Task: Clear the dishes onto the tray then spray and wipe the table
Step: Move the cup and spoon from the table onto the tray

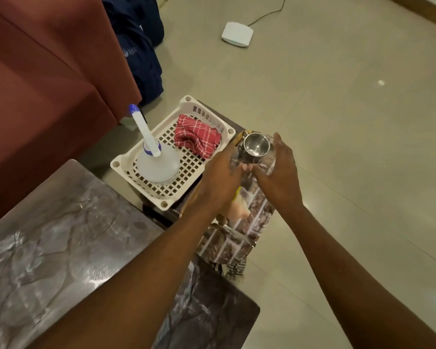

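Two hands reach out together here: our left hand (220, 177) and our right hand (278, 170) flank a small steel cup (256, 146) that stands upright on a patterned tray (252, 212). The cup sits just beyond our fingers (247, 168), whose tips nearly meet on its near side. Our right fingers are spread and loosely curved beside the cup, holding nothing. Our left fingers are also loose, close to the cup's base; whether they touch it we cannot tell, since the back of the hand hides the contact.

We judge that the clearing step is at or near its end, as the cup is on the tray and the glossy dark surface (61, 235) below our left forearm shows no dishes in the part we see. What may be another steel item lies on the tray nearer to us than our fingers, half hidden under the arm.

To the left of our left fingers stands a white slotted basket (186, 172). It holds a spray bottle (156, 162), upright with a long white nozzle, and a crumpled red checked cloth (196, 138).

Next we would likely draw back from the cup and reach left for the bottle. That calls for a firm grip around its neck, then the cloth for wiping.
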